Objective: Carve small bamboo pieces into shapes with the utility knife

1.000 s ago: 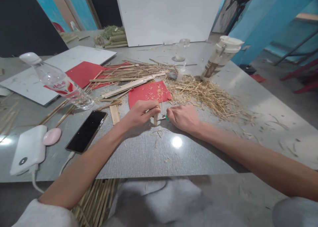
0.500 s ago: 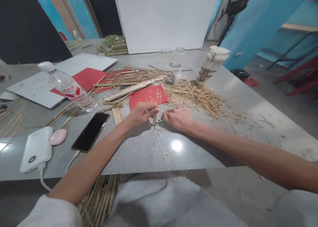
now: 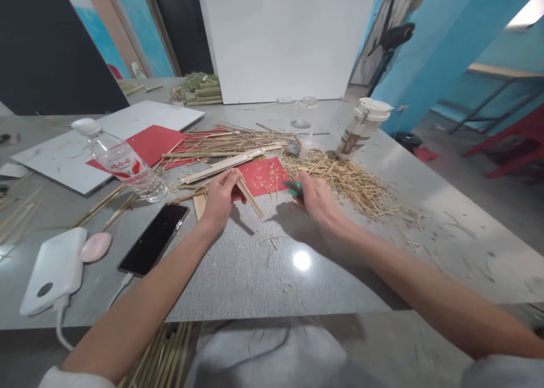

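My left hand [image 3: 219,200] is closed on a pale, flat strip of straw or thin wood [image 3: 252,196]. The strip slants down to the right, its lower end close to the tabletop. In my right hand [image 3: 317,197] is a small green-handled knife [image 3: 293,188], blurred, pointing left and apart from the strip. A red paper sheet [image 3: 266,175] sprinkled with fine shavings lies just behind both hands. Below the strip, thin shavings [image 3: 272,241] are scattered on the grey table [image 3: 238,280]. Another flat pale piece [image 3: 199,205] is partly hidden by my left hand.
On the left are a water bottle [image 3: 123,164], a phone [image 3: 153,238], a white power bank [image 3: 55,272] and a pink oval object [image 3: 96,247]. Straw stalks [image 3: 225,141] lie behind. A straw pile [image 3: 352,184], white-lidded container [image 3: 364,126] and glass jar [image 3: 306,113] are at right.
My left hand has moved left and tilted the strip from near upright to slanting. My right hand has lifted and turned, showing more of the green-handled knife, now farther from the strip.
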`<state>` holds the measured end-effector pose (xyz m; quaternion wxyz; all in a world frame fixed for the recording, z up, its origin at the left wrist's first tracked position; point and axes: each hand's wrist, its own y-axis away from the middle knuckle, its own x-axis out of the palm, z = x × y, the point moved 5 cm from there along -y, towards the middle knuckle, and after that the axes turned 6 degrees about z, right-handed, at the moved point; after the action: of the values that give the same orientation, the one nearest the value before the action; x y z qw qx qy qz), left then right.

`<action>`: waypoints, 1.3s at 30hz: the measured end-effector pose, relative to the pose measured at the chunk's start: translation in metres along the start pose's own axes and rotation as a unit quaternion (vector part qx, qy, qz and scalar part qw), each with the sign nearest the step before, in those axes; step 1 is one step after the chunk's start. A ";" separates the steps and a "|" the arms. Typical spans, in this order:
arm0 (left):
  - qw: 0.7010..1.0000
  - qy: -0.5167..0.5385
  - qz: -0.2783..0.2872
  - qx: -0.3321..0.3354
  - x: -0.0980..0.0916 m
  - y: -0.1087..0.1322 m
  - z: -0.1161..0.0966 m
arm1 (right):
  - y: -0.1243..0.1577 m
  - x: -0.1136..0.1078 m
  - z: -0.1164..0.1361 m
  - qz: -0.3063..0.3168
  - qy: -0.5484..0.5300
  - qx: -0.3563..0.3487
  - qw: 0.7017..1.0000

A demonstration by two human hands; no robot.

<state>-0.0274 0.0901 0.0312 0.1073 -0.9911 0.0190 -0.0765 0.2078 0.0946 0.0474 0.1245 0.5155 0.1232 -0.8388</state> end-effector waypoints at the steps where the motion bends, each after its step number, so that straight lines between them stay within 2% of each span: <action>1: 1.000 0.010 -0.011 -0.005 0.001 0.001 -0.001 | 0.001 -0.001 -0.001 -0.002 -0.121 0.001 0.993; 3: 0.999 0.022 -0.022 -0.011 0.005 0.005 -0.003 | 0.006 0.003 0.003 0.043 -0.312 -0.009 0.949; 4: 0.999 0.021 -0.025 -0.010 0.007 0.007 -0.004 | 0.011 0.006 0.007 0.072 -0.339 -0.022 0.938; 7: 1.000 0.014 -0.025 -0.003 0.013 0.012 -0.005 | 0.026 0.012 0.018 0.109 -0.362 -0.028 0.925; 9: 1.000 0.019 -0.025 -0.002 0.016 0.016 -0.005 | 0.036 0.019 0.025 0.162 -0.389 -0.026 0.906; 14: 0.997 0.069 -0.004 -0.020 0.024 0.024 -0.001 | 0.046 0.024 0.020 0.175 -0.449 0.038 0.876; 17: 0.992 0.110 0.054 -0.014 0.028 0.027 0.000 | 0.045 0.030 0.016 0.195 -0.540 0.049 0.818; 19: 0.986 0.109 0.123 -0.024 0.034 0.030 0.001 | 0.046 0.034 0.016 0.215 -0.596 0.052 0.772; 21: 0.977 0.094 0.189 -0.044 0.040 0.034 0.002 | 0.047 0.037 0.018 0.242 -0.619 0.046 0.746; 24: 0.967 0.077 0.236 -0.059 0.046 0.040 0.001 | 0.050 0.038 0.022 0.274 -0.624 0.028 0.731; 33: 0.967 0.093 0.229 -0.061 0.048 0.042 0.002 | 0.052 0.040 0.025 0.299 -0.631 0.011 0.716; 39: 0.962 0.091 0.252 -0.046 0.049 0.043 0.002 | 0.053 0.040 0.027 0.298 -0.624 0.010 0.722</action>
<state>0.0206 0.0455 0.0276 0.0752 -0.9470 0.2815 -0.1355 0.1860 0.0326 0.0192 0.4117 -0.1135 -0.1514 -0.8915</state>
